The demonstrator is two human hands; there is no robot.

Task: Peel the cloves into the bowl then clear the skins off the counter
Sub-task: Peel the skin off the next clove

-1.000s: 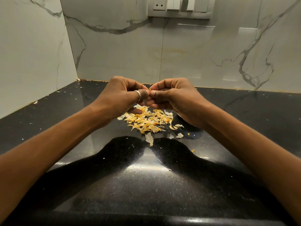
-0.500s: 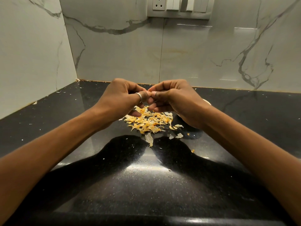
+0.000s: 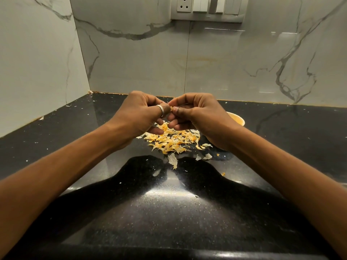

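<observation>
Left grip [image 3: 139, 113] and right grip [image 3: 199, 115] meet fingertip to fingertip over the middle of the desk [image 3: 169, 212], a clove [image 3: 171, 108] pinched between them. Directly below lies the pile of skins [image 3: 172, 139], with loose skins [image 3: 173, 160] nearer the front edge. The bowl [image 3: 237, 119] sits behind the right wrist, right of the pile. A switch panel [image 3: 207, 8] is up on the back wall.

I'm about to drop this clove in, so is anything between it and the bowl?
Nothing visible does. The clove, pinched by the left hand and right hand, is above the skins; the bowl sits just behind the right hand, which hides most of it.
</observation>
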